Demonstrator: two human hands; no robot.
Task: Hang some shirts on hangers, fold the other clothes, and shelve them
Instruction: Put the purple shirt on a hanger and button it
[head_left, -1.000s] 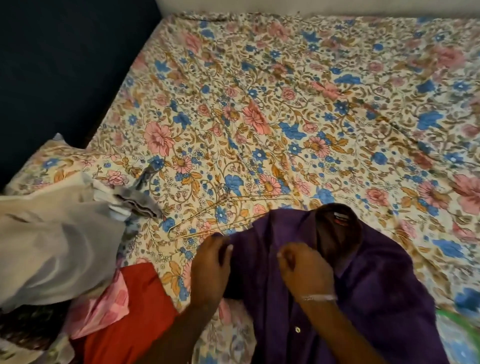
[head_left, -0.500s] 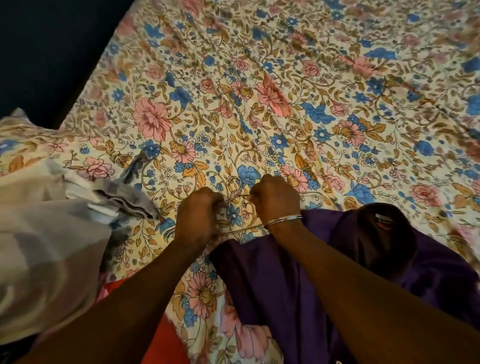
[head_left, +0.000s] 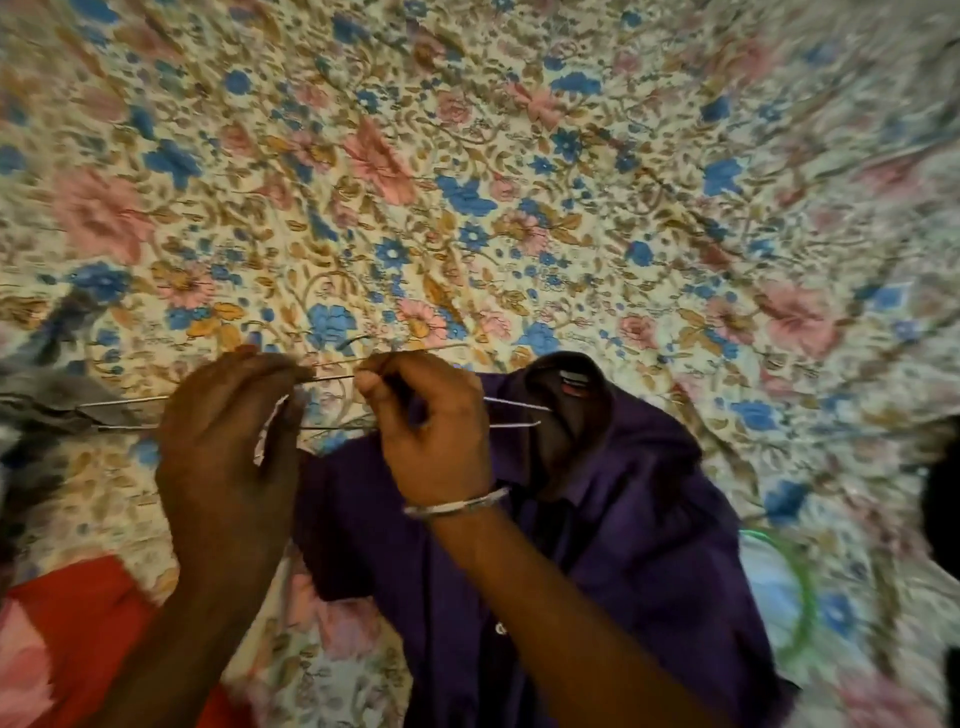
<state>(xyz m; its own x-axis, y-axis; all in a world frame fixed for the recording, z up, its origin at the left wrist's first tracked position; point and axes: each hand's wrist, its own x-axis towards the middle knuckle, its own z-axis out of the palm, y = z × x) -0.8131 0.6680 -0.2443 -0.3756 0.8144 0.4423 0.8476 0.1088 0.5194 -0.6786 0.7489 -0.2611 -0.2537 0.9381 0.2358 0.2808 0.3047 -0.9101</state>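
Note:
A purple button-up shirt (head_left: 613, 519) lies face up on the flowered bed sheet (head_left: 467, 171), collar away from me. Both my hands hold a thin metal wire hanger (head_left: 514, 413) raised just above the sheet, left of the collar. My left hand (head_left: 228, 457) grips its left part and my right hand (head_left: 426, 426), with a bangle on the wrist, pinches its middle. The hanger's right end points into the collar opening. The frame is motion-blurred.
A red garment (head_left: 88, 639) lies at the lower left, next to a pink piece. Grey cloth (head_left: 47, 400) sits at the left edge. A green ring-shaped object (head_left: 795, 603) shows at the lower right, with a dark shape at the right edge.
My hands left the shirt front, reached forward to the wire hanger on the sheet, picked it up and carried it right toward the collar. The view dropped closer.

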